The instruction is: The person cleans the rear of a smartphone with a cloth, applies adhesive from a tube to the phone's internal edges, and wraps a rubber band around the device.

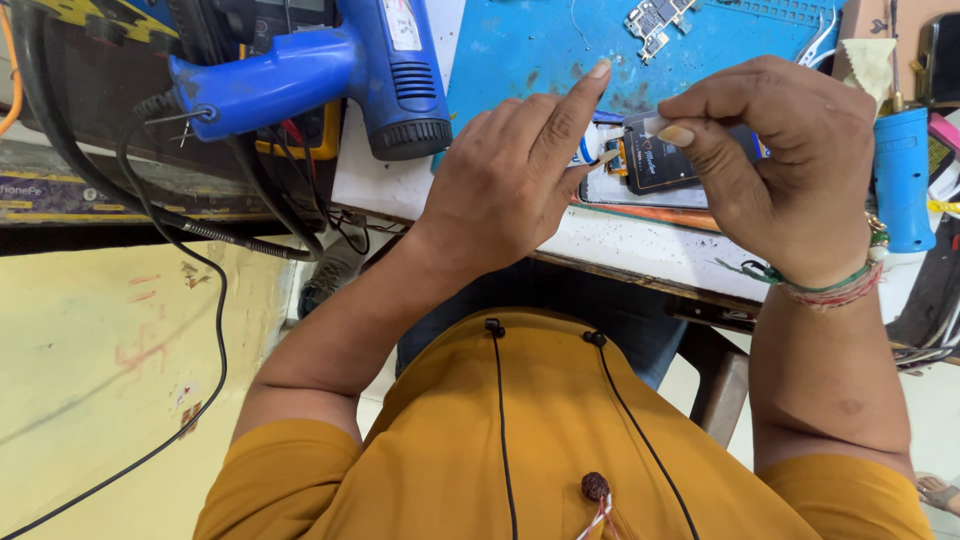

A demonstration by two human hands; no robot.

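Observation:
An opened phone (655, 170) lies on the white bench edge, its dark inner plate and an orange part showing. My left hand (520, 170) hovers over its left side, index finger raised, thumb and fingers pinched on a small white-and-blue tube (590, 150) whose tip points at the phone. My right hand (770, 170) is above the phone's right side, thumb and fingers pinched on a small white piece (655, 124) at the phone's top edge. Threads and a bracelet circle my right wrist.
A blue heat gun (330, 65) lies at the back left with black cables (180, 230) trailing off the bench. A blue work mat (560, 40) holds a small circuit board (655, 20). A blue cylindrical tool (902, 175) stands at the right. A stool and floor lie below.

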